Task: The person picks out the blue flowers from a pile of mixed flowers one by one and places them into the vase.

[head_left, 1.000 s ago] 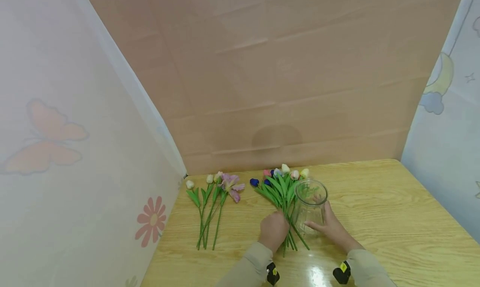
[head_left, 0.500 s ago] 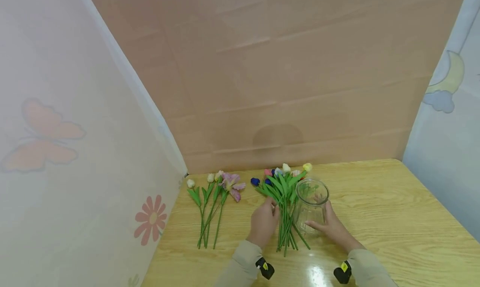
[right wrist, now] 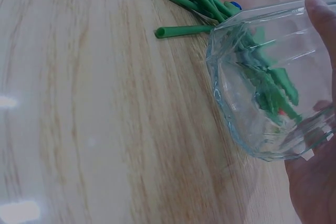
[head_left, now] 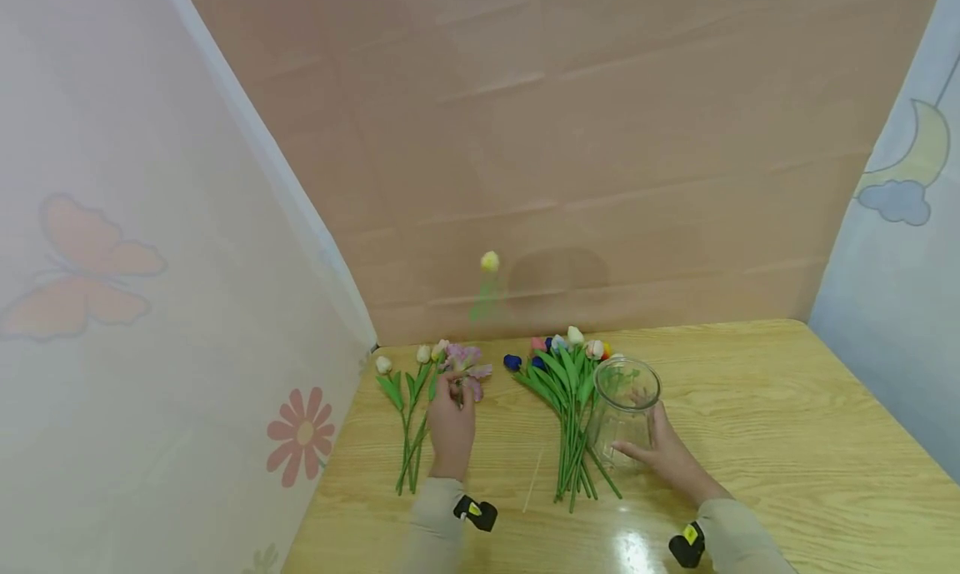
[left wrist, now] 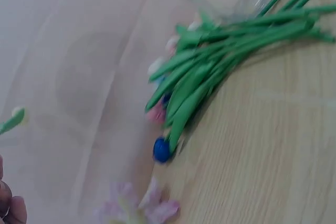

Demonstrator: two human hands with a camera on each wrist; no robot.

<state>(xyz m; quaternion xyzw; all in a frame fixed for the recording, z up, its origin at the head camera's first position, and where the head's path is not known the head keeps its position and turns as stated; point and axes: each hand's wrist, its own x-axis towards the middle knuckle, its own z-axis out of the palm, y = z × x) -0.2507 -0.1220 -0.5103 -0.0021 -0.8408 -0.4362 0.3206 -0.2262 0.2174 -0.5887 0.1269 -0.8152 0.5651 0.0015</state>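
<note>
My left hand [head_left: 453,431] pinches a yellow tulip [head_left: 490,262], raised with its bloom up in front of the brown backdrop; motion blurs its stem. In the left wrist view only some fingertips [left wrist: 16,211] and part of the tulip's leaf [left wrist: 11,121] show at the left edge. My right hand [head_left: 670,457] grips a clear glass vase [head_left: 626,416] by its right side, thumb across the front. Through the vase's wall green leaves [right wrist: 270,90] show in the right wrist view. Beside the vase lies a bunch of tulips [head_left: 568,407] in several colours, stems toward me.
White and pale tulips [head_left: 411,428] lie at the left of the wooden table [head_left: 750,407], with a lilac flower [head_left: 467,361] beside them, partly behind my left hand. A brown backdrop [head_left: 637,224] rises at the back, patterned panels [head_left: 187,307] at the sides.
My left hand has left the bunch and moved left, lifting the yellow tulip out of it and up. The right hand and vase stay in place.
</note>
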